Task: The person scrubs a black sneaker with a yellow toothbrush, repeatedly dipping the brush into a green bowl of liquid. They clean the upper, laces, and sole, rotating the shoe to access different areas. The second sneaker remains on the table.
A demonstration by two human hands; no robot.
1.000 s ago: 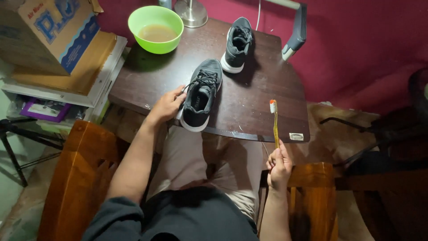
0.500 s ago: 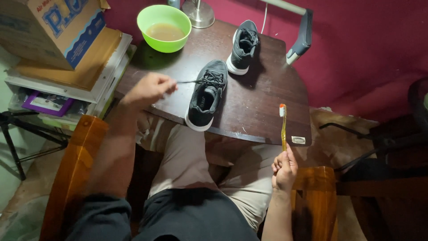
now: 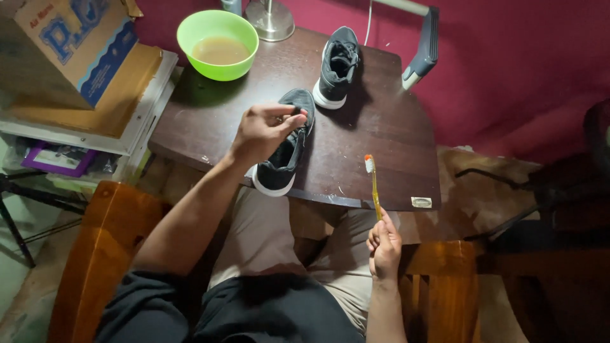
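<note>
— Dark wooden table (image 3: pixel 381 146), maroon wall behind. What's each hand doing?
— Left hand (image 3: pixel 264 130) pinches the near black shoe (image 3: pixel 283 165) at its laces, at the table's front edge. Right hand (image 3: pixel 383 244) grips an upright orange toothbrush (image 3: pixel 373 187).

Dim room, magenta wall (image 3: pixel 508 57).
Dark wood counter (image 3: pixel 381 127) is flanked by wooden chair arms (image 3: pixel 101 248); white shelf (image 3: pixel 136 121) at left.

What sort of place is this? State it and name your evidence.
Probably a room in a home: a small dark wooden table against a red wall, wooden chair, cardboard box on cluttered shelves.
</note>
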